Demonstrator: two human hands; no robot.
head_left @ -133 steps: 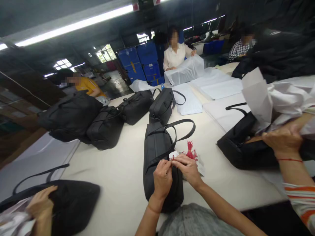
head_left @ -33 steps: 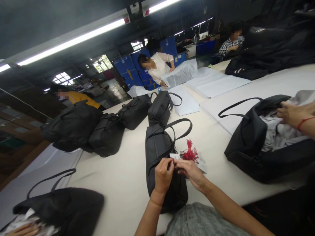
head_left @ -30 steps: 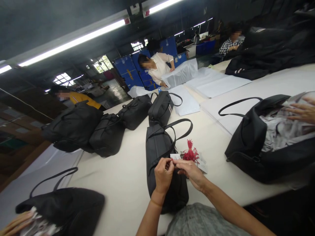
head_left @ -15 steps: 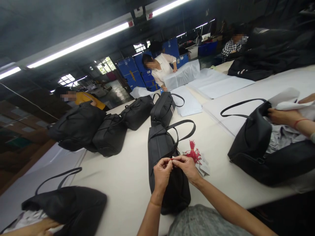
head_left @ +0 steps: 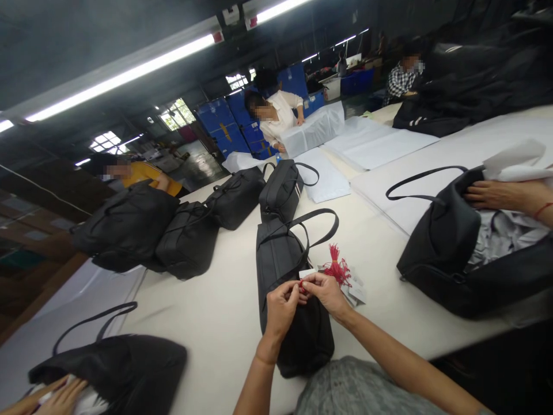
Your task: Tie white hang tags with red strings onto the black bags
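Black bag (head_left: pixel 277 253): rests on the bench (head_left: pixel 220 323) directly in front of the person. Its long axis points away from the person, far end angled slightly left, near end slightly right. Left hand (head_left: pixel 280 305): positioned over the near half of the bag, thumb and forefinger pinching the red cord (head_left: pixel 301 283). Red cord: located where the fingertips of both hands nearly meet, above the bag. White tag (head_left: pixel 307 273): just beyond those fingertips, marginally closer to the right hand; its attachment to the cord cannot be determined. Right hand (head_left: pixel 329 295): pinches the cord from the right, forearm angled inward. It is the nearer hand to the red cord bundle (head_left: pixel 337 266), which lies right of the bag, beside pale cards (head_left: pixel 358 294).
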